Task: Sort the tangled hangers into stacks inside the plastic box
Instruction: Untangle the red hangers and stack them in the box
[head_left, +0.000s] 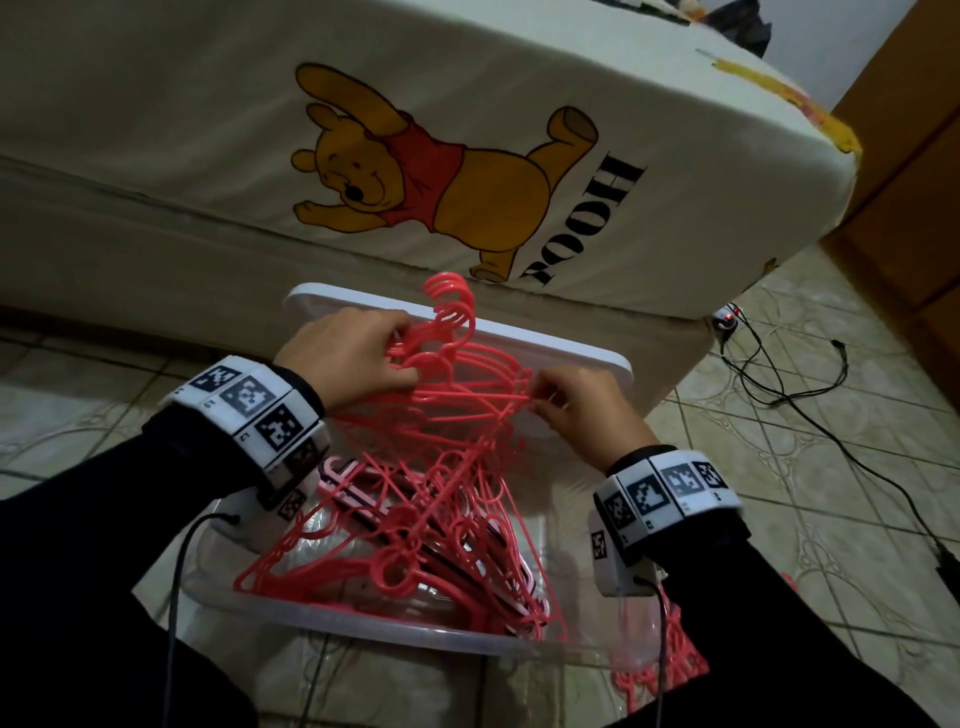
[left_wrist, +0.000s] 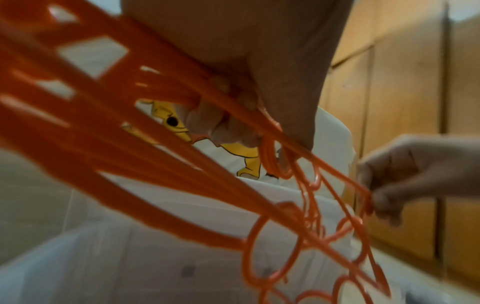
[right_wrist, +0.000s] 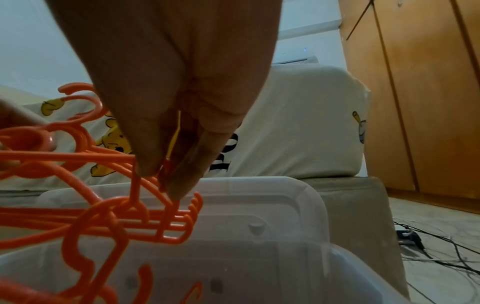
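A tangle of thin pink-red plastic hangers (head_left: 436, 467) rises out of the clear plastic box (head_left: 363, 623) below me. My left hand (head_left: 358, 358) grips several hangers near their necks, with hooks (head_left: 452, 296) sticking up past the fingers; the left wrist view shows its fingers (left_wrist: 221, 121) curled round the bars. My right hand (head_left: 566, 400) pinches the end of one hanger's bar (right_wrist: 166, 168) between fingertips. More hangers, some pale pink, lie in the box (head_left: 467, 571). A few red ones (head_left: 670, 670) lie outside, by its right corner.
The box's white lid (head_left: 545, 343) leans behind the hangers against a bed with a cartoon bear sheet (head_left: 415, 171). Black cables (head_left: 810, 395) and a small device with a red light (head_left: 727, 317) lie on the tiled floor at right. Wooden wardrobe doors (right_wrist: 428, 102) stand beyond.
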